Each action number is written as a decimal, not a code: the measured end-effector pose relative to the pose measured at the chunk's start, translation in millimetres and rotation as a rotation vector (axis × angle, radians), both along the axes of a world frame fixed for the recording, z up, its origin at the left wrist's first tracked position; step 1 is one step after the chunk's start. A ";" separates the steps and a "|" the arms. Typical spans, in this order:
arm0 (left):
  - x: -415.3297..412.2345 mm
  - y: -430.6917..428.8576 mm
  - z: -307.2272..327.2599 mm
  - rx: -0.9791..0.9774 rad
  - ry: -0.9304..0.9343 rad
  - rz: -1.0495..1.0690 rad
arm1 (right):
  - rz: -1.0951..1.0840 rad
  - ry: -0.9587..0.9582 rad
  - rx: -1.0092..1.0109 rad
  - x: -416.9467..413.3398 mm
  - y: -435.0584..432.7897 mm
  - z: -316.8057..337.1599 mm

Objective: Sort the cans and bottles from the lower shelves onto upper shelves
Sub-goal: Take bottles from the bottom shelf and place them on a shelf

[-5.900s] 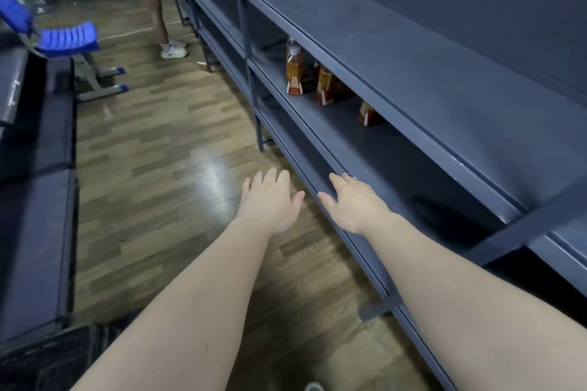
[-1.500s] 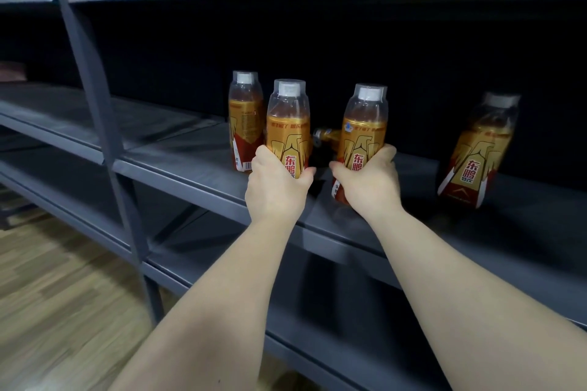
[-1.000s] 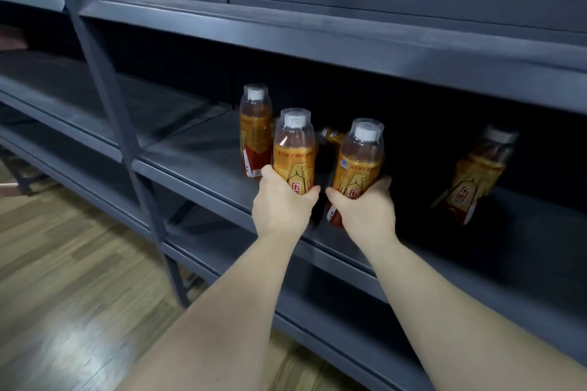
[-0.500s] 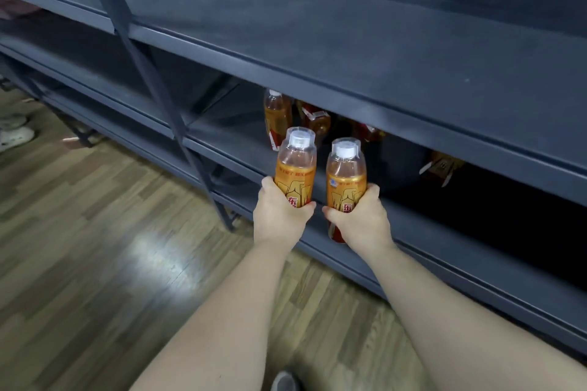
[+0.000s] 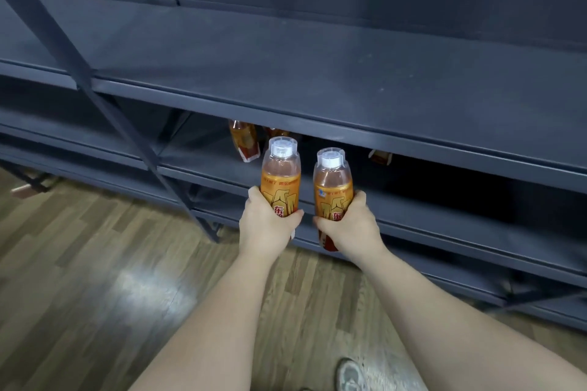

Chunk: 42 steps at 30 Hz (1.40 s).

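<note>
dark grey shelving [image 5: 63, 51] stands over a wood floor [image 5: 79, 263]. out in front of its edges, the left bottle [image 5: 280, 174] and right bottle [image 5: 332, 181] are upright, close but apart. the left hand [image 5: 266, 225] curls round one, the right hand [image 5: 349, 228] round the other. another bottle [image 5: 243, 140] sits back on the lower shelf [image 5: 206, 162], beneath the upper shelf [image 5: 317, 73].

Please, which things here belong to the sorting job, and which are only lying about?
For the job: left hand gripping the left bottle; right hand gripping the right bottle; third bottle on the lower shelf; upper shelf.
Just about: wooden floor; shoe.
</note>
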<state>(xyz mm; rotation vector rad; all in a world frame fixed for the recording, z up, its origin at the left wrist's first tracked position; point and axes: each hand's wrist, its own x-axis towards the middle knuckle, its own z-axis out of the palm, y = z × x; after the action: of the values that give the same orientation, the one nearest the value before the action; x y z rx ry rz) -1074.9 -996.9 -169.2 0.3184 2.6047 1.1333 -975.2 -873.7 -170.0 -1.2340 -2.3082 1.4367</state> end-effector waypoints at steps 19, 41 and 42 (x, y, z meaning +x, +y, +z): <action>130.8 108.4 65.4 0.180 0.050 -0.591 | -0.593 0.141 0.156 196.4 45.5 72.5; 479.1 300.4 118.4 0.293 0.096 -1.166 | -1.225 0.162 0.324 553.8 142.2 118.7; 493.5 307.5 120.7 0.300 0.100 -1.182 | -1.241 0.159 0.328 567.5 145.8 120.4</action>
<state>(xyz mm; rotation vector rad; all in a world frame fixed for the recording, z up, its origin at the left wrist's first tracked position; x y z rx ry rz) -581.3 -689.4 -48.5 1.6914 1.6891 0.9806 -407.6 -727.9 -49.5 -1.7899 -1.0941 0.6172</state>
